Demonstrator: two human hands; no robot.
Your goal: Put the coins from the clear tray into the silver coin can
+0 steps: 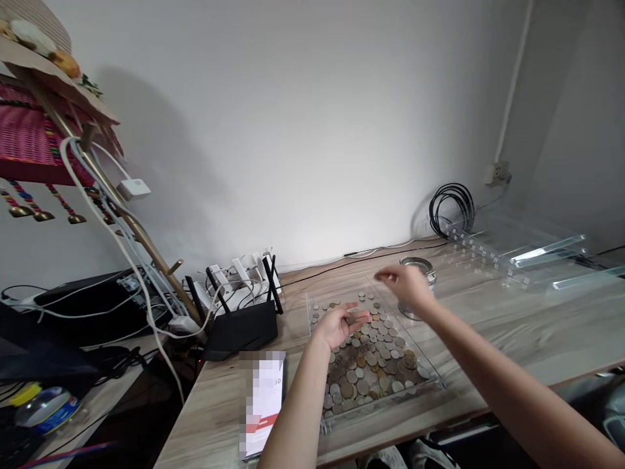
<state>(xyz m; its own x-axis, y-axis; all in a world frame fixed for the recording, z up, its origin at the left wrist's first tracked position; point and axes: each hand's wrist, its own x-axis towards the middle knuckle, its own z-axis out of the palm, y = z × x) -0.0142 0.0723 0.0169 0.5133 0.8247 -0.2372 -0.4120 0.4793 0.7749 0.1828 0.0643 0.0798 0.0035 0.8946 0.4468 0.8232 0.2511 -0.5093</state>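
on my feed, the left hand (342, 327) spreads its fingers loosely above the coins (362, 387), which lie in a clear tray (342, 295) on the table (493, 332). farther right, i see the right hand (407, 286) with fingertips drawn narrow; i cannot tell whether it holds anything. it partly covers a metal tin (418, 264). a black router (244, 329) sits left of the tray.

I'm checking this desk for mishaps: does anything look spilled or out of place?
Nothing looks spilled: the visible coins lie within the clear tray. White cables beside the black router look untidy, though, looping and crossing one another.
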